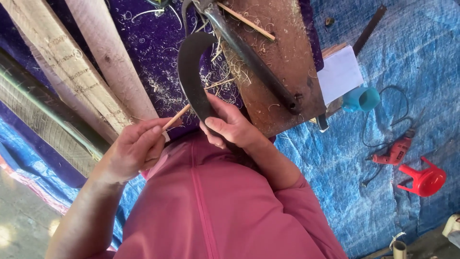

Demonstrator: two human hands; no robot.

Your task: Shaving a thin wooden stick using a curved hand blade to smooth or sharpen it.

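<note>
The thin pale wooden stick [176,116] lies across the curved dark steel blade [190,72], its near end pinched in the closed left hand [132,149]. The right hand [229,123] is wrapped shut around the blade's lower end. This looks like mid-shaving; the next stroke calls for steady drawing against the edge. Pale shavings [163,91] litter the purple cloth [148,43] beside the brown wooden board [282,52].

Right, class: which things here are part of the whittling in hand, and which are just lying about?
In use:
left hand holding the thin stick
right hand gripping the curved blade
wood shavings

Lying about:
red drill
red funnel
blue cup
white paper
planks
blue tarp
</note>
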